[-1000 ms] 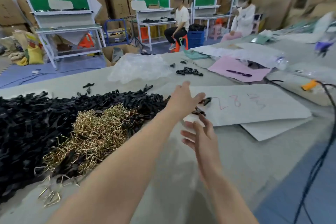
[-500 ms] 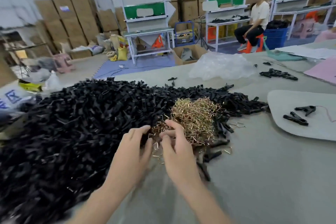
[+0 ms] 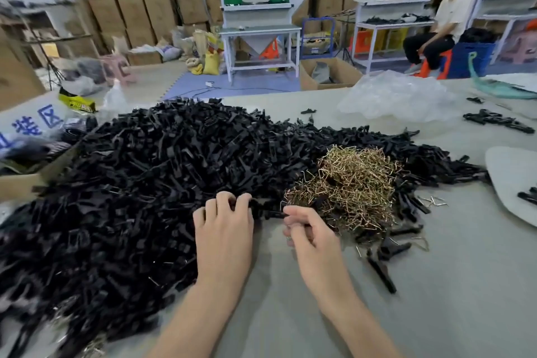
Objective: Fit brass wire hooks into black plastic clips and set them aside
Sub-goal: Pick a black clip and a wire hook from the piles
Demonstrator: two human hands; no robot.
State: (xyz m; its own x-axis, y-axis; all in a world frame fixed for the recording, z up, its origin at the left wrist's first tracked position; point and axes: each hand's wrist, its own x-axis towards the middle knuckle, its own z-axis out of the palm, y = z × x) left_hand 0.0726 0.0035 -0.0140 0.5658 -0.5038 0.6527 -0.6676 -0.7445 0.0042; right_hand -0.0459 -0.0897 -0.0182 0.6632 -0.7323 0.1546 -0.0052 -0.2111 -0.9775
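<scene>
Bench [image 3: 436, 285] cover is a dull grey sheet, and most of its left half lies under a broad heap of black clips [image 3: 130, 197]. A smaller tangle of brass hooks [image 3: 354, 180] sits on the right slope of that heap, with a few strays on the bare cover beside it. Farther back lies a crumpled clear bag [image 3: 392, 96], and a white sheet [image 3: 508, 180] shows at the right edge.

The room is a storeroom. Brown boxes [image 3: 128, 0] are stacked high along the back wall. White racks [image 3: 257, 9] with green panels stand on a purple floor mat [image 3: 232, 86]. A person [image 3: 447, 20] sits on an orange stool [image 3: 433, 64] next to a blue crate [image 3: 476, 59].

At far left a white sack [image 3: 32, 122] carries large blue Chinese characters; "装区" can be read, and the rest is cut off. Print on a yellow packet [image 3: 77, 102] behind it is too blurred to read.

Both hands meet at the near edge of the heap, just left of the hooks. The left hand [image 3: 223, 229] has its fingers [image 3: 229, 200] curled down onto one clip [image 3: 266, 211]. The right hand [image 3: 311, 237] pinches the clip's other end between thumb and curled fingers [image 3: 293, 216]. The clip spans the gap between them, level with the fingertips and touching the heap behind it. Something small and metallic glints under the right palm; I cannot tell what it is.
</scene>
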